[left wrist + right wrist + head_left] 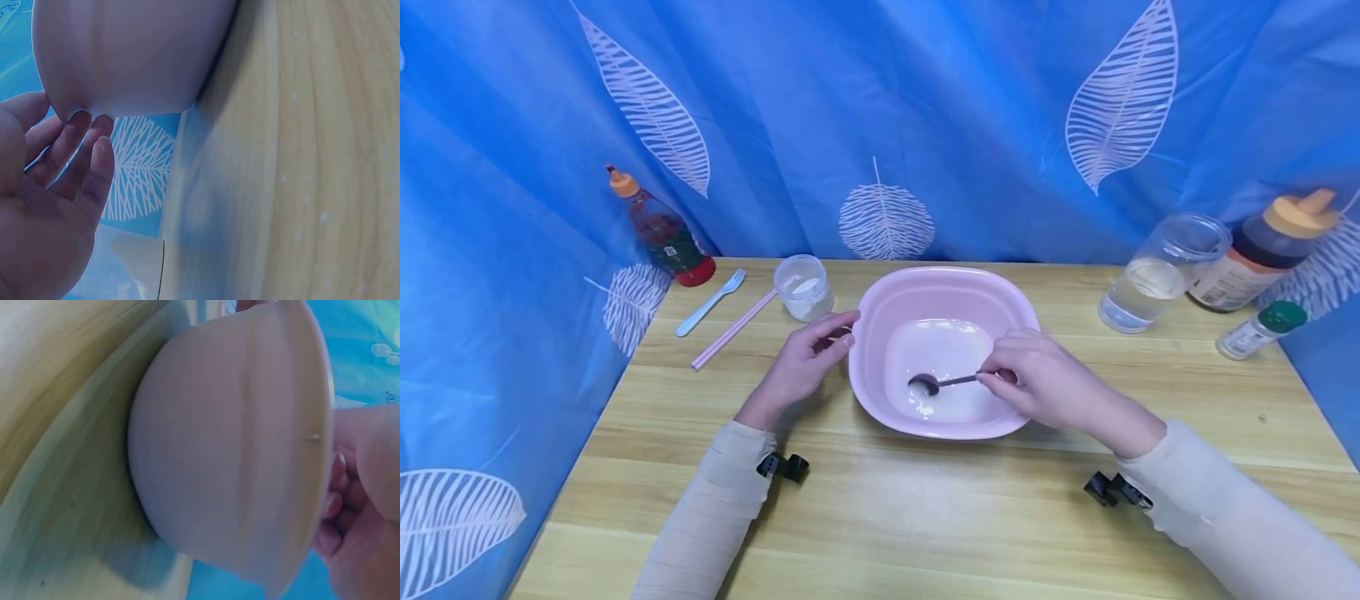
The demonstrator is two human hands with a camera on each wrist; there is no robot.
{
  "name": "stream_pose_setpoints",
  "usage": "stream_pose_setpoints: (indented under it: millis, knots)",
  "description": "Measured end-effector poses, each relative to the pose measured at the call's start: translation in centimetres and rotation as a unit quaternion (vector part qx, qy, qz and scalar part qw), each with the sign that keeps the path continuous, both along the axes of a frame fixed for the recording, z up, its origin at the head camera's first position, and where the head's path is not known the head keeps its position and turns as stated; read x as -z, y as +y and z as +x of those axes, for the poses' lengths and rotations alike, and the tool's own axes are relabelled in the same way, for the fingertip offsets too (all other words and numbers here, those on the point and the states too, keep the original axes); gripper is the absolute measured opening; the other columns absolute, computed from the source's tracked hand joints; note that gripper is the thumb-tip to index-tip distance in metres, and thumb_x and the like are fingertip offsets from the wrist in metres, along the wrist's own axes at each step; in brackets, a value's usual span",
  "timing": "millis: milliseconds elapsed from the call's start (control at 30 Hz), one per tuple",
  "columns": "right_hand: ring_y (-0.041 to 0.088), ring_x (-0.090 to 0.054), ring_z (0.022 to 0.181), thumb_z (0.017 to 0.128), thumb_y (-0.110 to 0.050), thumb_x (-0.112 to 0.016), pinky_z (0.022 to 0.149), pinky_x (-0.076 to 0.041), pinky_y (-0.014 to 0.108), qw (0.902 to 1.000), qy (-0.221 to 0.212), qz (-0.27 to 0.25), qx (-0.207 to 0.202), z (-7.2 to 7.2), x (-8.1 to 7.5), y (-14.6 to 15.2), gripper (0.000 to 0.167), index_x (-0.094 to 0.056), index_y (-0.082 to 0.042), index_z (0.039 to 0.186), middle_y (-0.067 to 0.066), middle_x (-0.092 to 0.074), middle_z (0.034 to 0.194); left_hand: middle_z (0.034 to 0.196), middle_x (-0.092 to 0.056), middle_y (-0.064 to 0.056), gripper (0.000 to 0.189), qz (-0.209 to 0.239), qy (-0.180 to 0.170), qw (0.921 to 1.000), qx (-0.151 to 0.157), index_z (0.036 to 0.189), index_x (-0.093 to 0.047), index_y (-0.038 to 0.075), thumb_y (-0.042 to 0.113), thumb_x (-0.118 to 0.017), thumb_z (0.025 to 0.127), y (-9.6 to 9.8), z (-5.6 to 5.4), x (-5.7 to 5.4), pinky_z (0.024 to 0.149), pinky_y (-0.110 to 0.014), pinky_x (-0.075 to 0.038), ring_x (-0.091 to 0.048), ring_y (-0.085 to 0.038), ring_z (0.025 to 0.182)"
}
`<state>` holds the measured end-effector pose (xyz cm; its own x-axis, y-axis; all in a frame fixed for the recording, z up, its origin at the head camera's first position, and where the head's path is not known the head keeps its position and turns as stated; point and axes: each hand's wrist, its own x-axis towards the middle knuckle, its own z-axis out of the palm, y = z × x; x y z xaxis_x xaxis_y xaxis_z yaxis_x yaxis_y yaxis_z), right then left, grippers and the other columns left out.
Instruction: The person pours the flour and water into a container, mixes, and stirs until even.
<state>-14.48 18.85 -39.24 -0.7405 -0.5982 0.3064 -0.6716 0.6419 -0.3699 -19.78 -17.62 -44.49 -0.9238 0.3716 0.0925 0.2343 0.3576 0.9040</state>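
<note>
A pink plastic basin [868, 400] stands on the table, with shiny reflections on its bottom. My left hand [801, 354] grips its left rim; in the left wrist view the thumb lies against the lip and the fingers [75, 147] curl up under it. Over the basin's right side, my right hand [1045, 379] pinches the handle of a dark metal spoon [957, 381]. The spoon's bowl is low inside the basin, near its bottom. In the right wrist view the basin wall [206, 444] hides the spoon, and the curled fingers [334, 503] show beyond the rim.
Left of the basin are a jar of white powder [805, 296], pink chopsticks [733, 330], a light-blue fork [711, 302] and a red sauce bottle [673, 237]. On the right stand a jug of clear liquid [1150, 283], a dark sauce bottle [1247, 267] and a green-capped shaker [1262, 329].
</note>
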Motion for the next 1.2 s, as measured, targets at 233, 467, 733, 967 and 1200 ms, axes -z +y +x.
stream_pose_setpoints:
  millis: [233, 467, 733, 967, 1200]
  knots:
    - [0.004, -0.048, 0.075, 0.091, -0.007, -0.083, 0.068, -0.044, 0.027, 0.9996, 0.008, 0.000, 0.026, 0.2, -0.6, 1.4, 0.013, -0.078, -0.019, 0.088, -0.015, -0.058, 0.076, 0.144, -0.067, -0.010, 0.043, -0.003, 0.005, 1.0000, -0.001, 0.152, -0.063, 0.015, 0.021, -0.063, 0.110, 0.2, -0.2, 0.0, 0.098, -0.032, -0.057, -0.067, -0.029, 0.124]
    - [0.010, -0.048, 0.073, 0.091, -0.009, -0.082, 0.067, -0.040, 0.030, 0.9954, 0.032, 0.003, 0.090, -0.5, -0.1, 1.1, 0.007, -0.079, -0.014, 0.088, -0.008, -0.056, 0.071, 0.143, -0.067, -0.010, 0.043, -0.007, 0.006, 1.0000, 0.001, 0.152, -0.063, 0.014, 0.021, -0.063, 0.110, 0.2, -0.5, 0.0, 0.098, -0.037, -0.057, -0.067, -0.029, 0.124]
    - [0.006, -0.050, 0.079, 0.096, -0.011, -0.080, 0.068, -0.046, 0.028, 0.9996, -0.027, 0.006, 0.011, -0.4, -0.4, 0.0, 0.010, -0.081, -0.018, 0.090, -0.012, -0.064, 0.080, 0.144, -0.066, -0.010, 0.043, -0.007, 0.001, 1.0000, -0.002, 0.152, -0.063, 0.015, 0.020, -0.063, 0.110, 0.2, -0.5, 0.0, 0.100, -0.042, -0.056, -0.067, -0.030, 0.125]
    - [0.004, -0.048, 0.078, 0.092, -0.008, -0.082, 0.066, -0.045, 0.024, 0.9988, -0.013, 0.024, 0.041, 0.4, -1.1, 2.3, 0.012, -0.078, -0.019, 0.090, -0.014, -0.060, 0.079, 0.144, -0.066, -0.010, 0.043, -0.009, -0.002, 1.0000, -0.004, 0.153, -0.063, 0.015, 0.021, -0.063, 0.110, 0.1, -0.3, 0.1, 0.099, -0.038, -0.057, -0.066, -0.029, 0.125]
    - [0.006, -0.047, 0.078, 0.087, -0.007, -0.085, 0.065, -0.042, 0.027, 0.9955, 0.056, 0.041, 0.065, 0.1, -1.1, 4.1, 0.015, -0.077, -0.019, 0.088, -0.014, -0.059, 0.076, 0.144, -0.066, -0.010, 0.043, -0.010, -0.001, 0.9999, -0.004, 0.152, -0.063, 0.014, 0.021, -0.063, 0.110, 0.0, -0.3, 0.1, 0.099, -0.038, -0.056, -0.066, -0.029, 0.124]
